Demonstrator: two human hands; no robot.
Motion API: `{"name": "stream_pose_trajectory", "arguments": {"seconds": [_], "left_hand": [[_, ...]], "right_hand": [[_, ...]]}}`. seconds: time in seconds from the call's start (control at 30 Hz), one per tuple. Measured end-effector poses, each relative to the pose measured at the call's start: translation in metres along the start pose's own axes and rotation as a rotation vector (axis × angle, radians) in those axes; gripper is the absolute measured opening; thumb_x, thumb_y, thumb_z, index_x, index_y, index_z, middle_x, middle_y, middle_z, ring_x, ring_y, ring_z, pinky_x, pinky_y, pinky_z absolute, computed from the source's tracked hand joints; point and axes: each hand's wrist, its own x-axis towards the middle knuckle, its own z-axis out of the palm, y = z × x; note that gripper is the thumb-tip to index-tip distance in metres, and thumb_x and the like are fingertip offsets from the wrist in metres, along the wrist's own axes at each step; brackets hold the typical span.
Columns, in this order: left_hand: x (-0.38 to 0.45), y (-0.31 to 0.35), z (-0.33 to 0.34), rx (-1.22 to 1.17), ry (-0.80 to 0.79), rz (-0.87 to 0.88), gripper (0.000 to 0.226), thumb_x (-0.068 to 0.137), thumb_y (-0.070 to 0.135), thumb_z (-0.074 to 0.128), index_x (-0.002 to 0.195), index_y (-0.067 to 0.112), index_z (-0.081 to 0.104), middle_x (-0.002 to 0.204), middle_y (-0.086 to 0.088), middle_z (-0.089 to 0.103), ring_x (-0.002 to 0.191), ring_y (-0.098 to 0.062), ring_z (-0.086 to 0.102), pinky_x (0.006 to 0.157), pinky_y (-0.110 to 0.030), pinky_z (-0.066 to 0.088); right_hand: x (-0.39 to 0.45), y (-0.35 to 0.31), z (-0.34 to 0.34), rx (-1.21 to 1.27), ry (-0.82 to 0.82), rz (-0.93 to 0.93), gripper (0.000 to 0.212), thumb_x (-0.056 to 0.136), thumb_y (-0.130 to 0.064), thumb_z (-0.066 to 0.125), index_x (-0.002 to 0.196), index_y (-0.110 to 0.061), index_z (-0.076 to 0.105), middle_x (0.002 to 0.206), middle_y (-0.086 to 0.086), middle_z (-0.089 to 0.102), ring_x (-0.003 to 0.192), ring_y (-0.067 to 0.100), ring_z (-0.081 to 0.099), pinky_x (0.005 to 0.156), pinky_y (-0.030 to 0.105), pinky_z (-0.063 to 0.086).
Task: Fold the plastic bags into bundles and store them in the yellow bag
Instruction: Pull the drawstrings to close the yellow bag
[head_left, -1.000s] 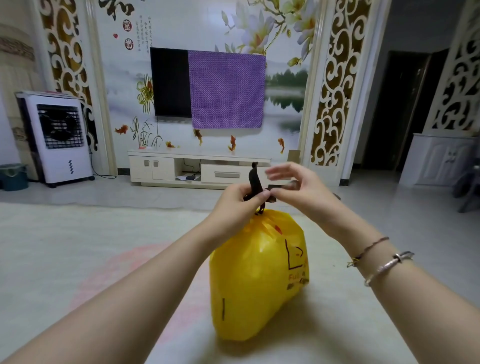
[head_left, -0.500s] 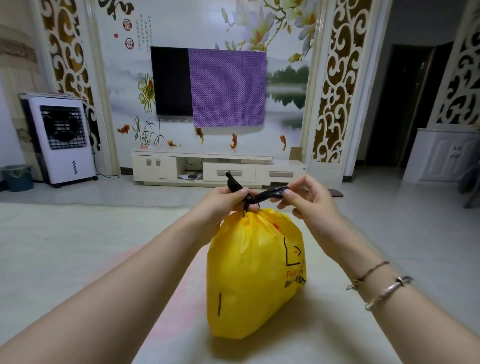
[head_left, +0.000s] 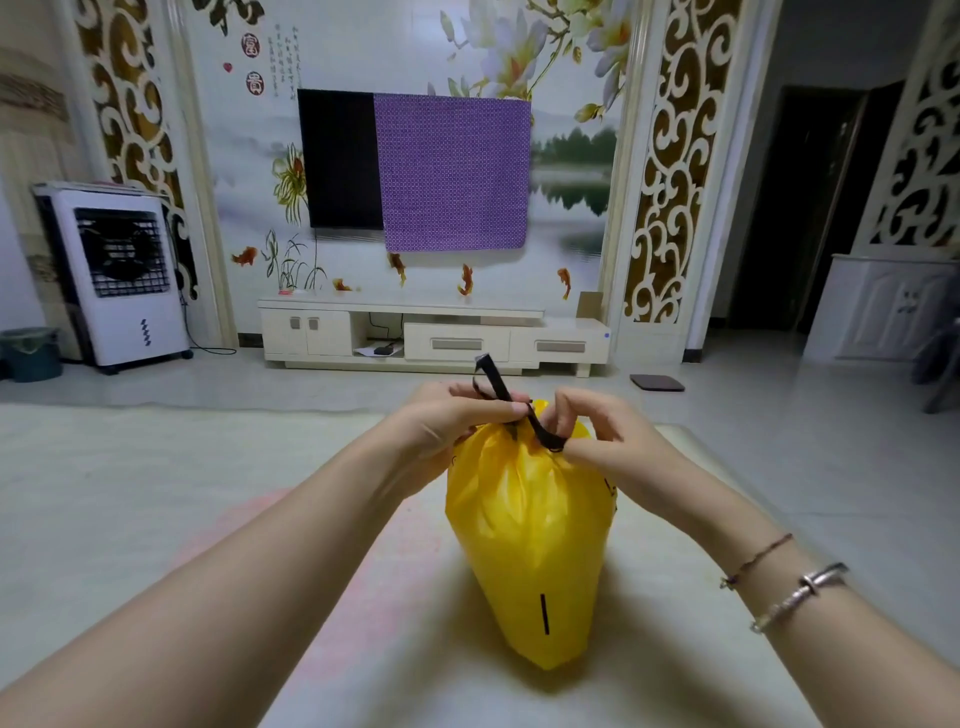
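Film of the thin, glossy yellow plastic bag (head_left: 524, 530), standing lower centre of the frame on the pale surface (head_left: 363, 613), looks soft, light and slippery; judged by its rounded bulge, it is already filled and will slump if released. The best hold is judged to be the gathered neck at the top, where the film bunches tight, or the narrow black drawstring tie (head_left: 540, 434) that crosses it. The left hand (head_left: 447, 426) has its fingers curled round the neck, pinching the upright free end of the tie, which rises above the knuckles. The right hand (head_left: 608, 441), just right of the neck, has its fingers curled and pinches the lower loop of the tie. No loose plastic bags are visible.
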Motion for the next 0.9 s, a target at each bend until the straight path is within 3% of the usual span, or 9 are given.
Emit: {"name": "stream_pose_trajectory", "arguments": {"seconds": [0.07,0.17,0.3,0.37,0.43,0.57,0.63,0.8,0.9], "left_hand": [[0.001,-0.001,0.0,-0.017,0.005,0.045,0.027,0.061,0.008,0.08,0.086,0.01,0.072,0.083,-0.007,0.072,0.087,-0.02,0.068,0.071,-0.023,0.051],[0.002,-0.002,-0.001,0.028,0.016,0.098,0.022,0.068,0.003,0.08,0.087,0.011,0.071,0.083,-0.005,0.071,0.081,-0.013,0.066,0.062,-0.014,0.049],[-0.001,0.003,-0.003,0.24,-0.002,0.202,0.017,0.074,0.002,0.078,0.08,0.014,0.068,0.081,-0.004,0.069,0.081,-0.013,0.067,0.066,-0.017,0.051],[-0.001,0.006,-0.001,0.366,-0.018,0.256,0.022,0.075,0.0,0.078,0.081,0.012,0.061,0.083,-0.007,0.069,0.085,-0.017,0.068,0.075,-0.027,0.057],[-0.001,0.009,0.001,0.444,-0.031,0.329,0.031,0.076,-0.009,0.073,0.084,0.011,0.05,0.083,-0.008,0.066,0.08,-0.018,0.068,0.073,-0.031,0.058],[0.001,0.007,0.003,0.85,0.05,0.611,0.03,0.071,0.004,0.062,0.08,0.022,0.04,0.076,0.004,0.051,0.065,-0.016,0.052,0.059,-0.036,0.044],[-0.001,0.004,0.002,1.055,0.174,0.696,0.03,0.07,0.008,0.06,0.081,0.024,0.039,0.077,0.005,0.051,0.068,-0.025,0.047,0.059,-0.042,0.044],[-0.002,-0.007,0.001,1.04,0.295,0.812,0.032,0.076,0.002,0.067,0.083,0.023,0.044,0.074,0.008,0.051,0.067,-0.022,0.048,0.055,-0.04,0.044],[-0.002,-0.012,-0.002,1.067,0.313,0.908,0.022,0.077,0.006,0.073,0.086,0.019,0.059,0.074,0.015,0.046,0.065,-0.013,0.05,0.052,-0.036,0.048]], "right_hand": [[0.002,0.0,0.001,-0.041,0.014,-0.01,0.009,0.068,-0.015,0.051,0.066,-0.007,0.048,0.082,-0.003,0.054,0.08,0.008,0.052,0.077,0.028,0.045],[0.004,0.0,0.004,-0.084,0.036,-0.025,0.006,0.072,-0.012,0.052,0.068,-0.007,0.052,0.081,-0.002,0.05,0.079,0.011,0.051,0.074,0.025,0.044],[0.01,0.002,0.002,0.032,0.241,-0.058,0.009,0.078,-0.01,0.054,0.083,-0.017,0.059,0.093,-0.004,0.061,0.089,0.001,0.055,0.073,0.016,0.043],[0.014,0.001,0.0,0.08,0.201,-0.018,0.02,0.083,-0.007,0.053,0.099,-0.018,0.058,0.105,-0.006,0.064,0.102,0.0,0.058,0.082,0.018,0.048],[0.016,0.0,0.003,0.152,0.135,0.036,0.023,0.089,0.004,0.049,0.103,-0.011,0.06,0.101,-0.001,0.066,0.094,-0.001,0.062,0.078,0.015,0.051],[0.015,-0.001,0.011,0.109,0.165,0.093,0.018,0.095,-0.003,0.049,0.09,-0.011,0.065,0.086,0.007,0.064,0.082,0.016,0.057,0.075,0.03,0.049],[0.014,-0.002,0.015,0.104,0.169,0.08,0.017,0.094,-0.004,0.051,0.087,-0.012,0.063,0.082,0.003,0.06,0.078,0.013,0.055,0.071,0.022,0.046],[0.012,-0.003,0.013,0.298,0.157,0.123,0.011,0.093,-0.006,0.057,0.101,-0.012,0.062,0.076,-0.001,0.065,0.063,0.001,0.056,0.058,0.012,0.044],[0.013,-0.001,0.004,0.355,0.016,0.185,0.02,0.093,-0.012,0.059,0.112,-0.015,0.066,0.074,0.0,0.065,0.061,0.007,0.052,0.053,0.016,0.04]]}}
